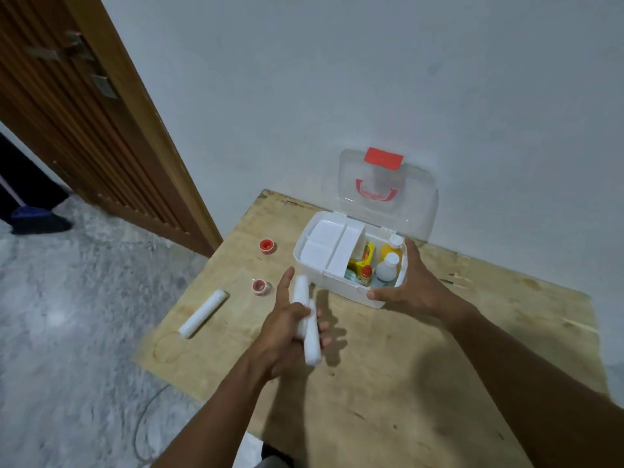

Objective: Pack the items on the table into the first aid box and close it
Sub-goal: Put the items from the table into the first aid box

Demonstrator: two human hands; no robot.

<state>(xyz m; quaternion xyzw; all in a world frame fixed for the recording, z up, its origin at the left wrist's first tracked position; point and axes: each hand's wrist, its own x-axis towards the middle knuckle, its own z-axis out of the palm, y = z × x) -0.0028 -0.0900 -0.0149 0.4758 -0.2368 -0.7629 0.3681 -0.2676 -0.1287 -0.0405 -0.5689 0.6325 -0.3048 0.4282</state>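
Note:
The white first aid box [305,261] stands open on the wooden table [422,366], its clear lid [418,197] with a red latch upright against the wall. Inside, a white tray covers the left part, and bottles and a yellow pack fill the right part. My right hand [410,285] grips the box's right front corner. My left hand [287,329] holds two white bandage rolls [305,312] above the table, just left of the box. A third white roll [203,313] lies near the table's left edge. Two red tape rolls [267,246] [259,285] lie to the left of the box.
The table stands against a white wall. A brown wooden door [84,130] stands open at the left, above a grey speckled floor [67,315]. A dark foot [40,221] shows at the far left by the door. A thin cable lies on the floor near the table's front left corner.

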